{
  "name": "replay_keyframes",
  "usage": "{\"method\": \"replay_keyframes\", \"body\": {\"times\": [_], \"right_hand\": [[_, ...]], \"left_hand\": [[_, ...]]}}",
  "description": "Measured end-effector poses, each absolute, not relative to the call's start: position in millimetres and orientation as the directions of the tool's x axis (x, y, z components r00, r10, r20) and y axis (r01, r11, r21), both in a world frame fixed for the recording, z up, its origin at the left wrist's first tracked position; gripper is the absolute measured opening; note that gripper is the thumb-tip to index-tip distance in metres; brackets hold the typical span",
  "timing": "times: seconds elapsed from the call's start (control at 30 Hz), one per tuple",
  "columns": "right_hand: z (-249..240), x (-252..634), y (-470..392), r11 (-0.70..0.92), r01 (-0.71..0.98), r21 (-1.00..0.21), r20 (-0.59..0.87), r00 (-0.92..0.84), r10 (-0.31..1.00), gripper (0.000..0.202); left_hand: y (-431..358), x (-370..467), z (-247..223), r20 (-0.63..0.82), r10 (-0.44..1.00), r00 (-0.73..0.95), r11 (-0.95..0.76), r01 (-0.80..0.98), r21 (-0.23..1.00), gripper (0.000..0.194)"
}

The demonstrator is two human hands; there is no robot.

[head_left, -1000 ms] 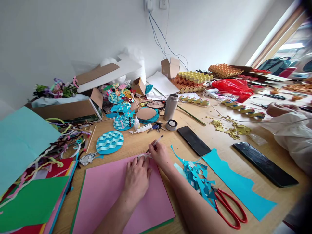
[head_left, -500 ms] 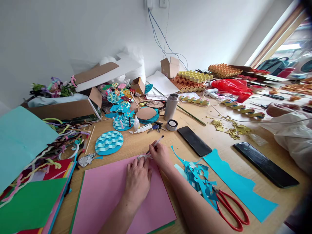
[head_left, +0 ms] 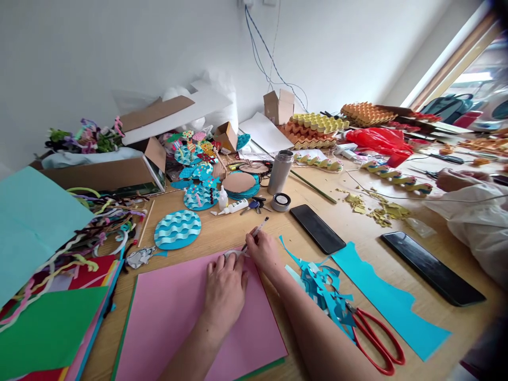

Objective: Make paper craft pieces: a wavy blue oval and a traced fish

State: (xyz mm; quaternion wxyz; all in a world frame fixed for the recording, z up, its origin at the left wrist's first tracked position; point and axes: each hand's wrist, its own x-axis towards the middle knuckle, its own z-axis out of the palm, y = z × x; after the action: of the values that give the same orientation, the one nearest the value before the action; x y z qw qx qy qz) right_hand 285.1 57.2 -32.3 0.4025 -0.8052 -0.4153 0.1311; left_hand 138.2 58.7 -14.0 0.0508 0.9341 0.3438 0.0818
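Note:
My left hand (head_left: 225,286) lies flat on a pink sheet of paper (head_left: 170,317), its fingers slightly spread. Under those fingertips, near the sheet's top edge, a small white paper cutout (head_left: 230,253) is pressed down and mostly covered. A slim pen (head_left: 260,226) is pinched in my right hand (head_left: 262,250), its tip down beside the cutout at the sheet's upper right corner. Green paper shows beneath the pink sheet's edges. To the right of my right forearm lie blue paper scraps (head_left: 323,286) and red-handled scissors (head_left: 375,338).
Two phones (head_left: 317,228) and a cut blue strip (head_left: 391,301) lie to the right. Ahead stand a metal bottle (head_left: 280,172), its lid (head_left: 281,201) and glue bottles (head_left: 234,207). A wavy-patterned blue oval (head_left: 178,229) lies left. Another person's sleeve (head_left: 472,222) rests far right.
My right hand and the pen have shifted slightly, the pen's upper end moving a little right and up. My left hand stays in place on the paper.

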Motion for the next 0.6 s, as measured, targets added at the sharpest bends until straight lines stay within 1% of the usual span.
{"method": "replay_keyframes", "body": {"times": [0.27,0.47,0.6], "right_hand": [[-28.1,282.2,55.8,-0.338,0.638,-0.692,0.144,0.581,0.801,0.023],[-25.9,283.5,54.8,-0.313,0.653,-0.689,0.131,0.538,0.833,0.016],[-22.9,284.2,54.2,-0.311,0.658,-0.686,0.125,0.527,0.840,0.016]], "left_hand": [[58.7,139.8,-12.1,0.156,0.652,0.742,-0.758,0.632,0.161,0.028],[58.4,140.1,-10.9,0.163,0.655,0.738,-0.755,0.631,0.175,0.027],[59.3,140.6,-13.3,0.172,0.643,0.747,-0.766,0.618,0.179,0.027]]}}
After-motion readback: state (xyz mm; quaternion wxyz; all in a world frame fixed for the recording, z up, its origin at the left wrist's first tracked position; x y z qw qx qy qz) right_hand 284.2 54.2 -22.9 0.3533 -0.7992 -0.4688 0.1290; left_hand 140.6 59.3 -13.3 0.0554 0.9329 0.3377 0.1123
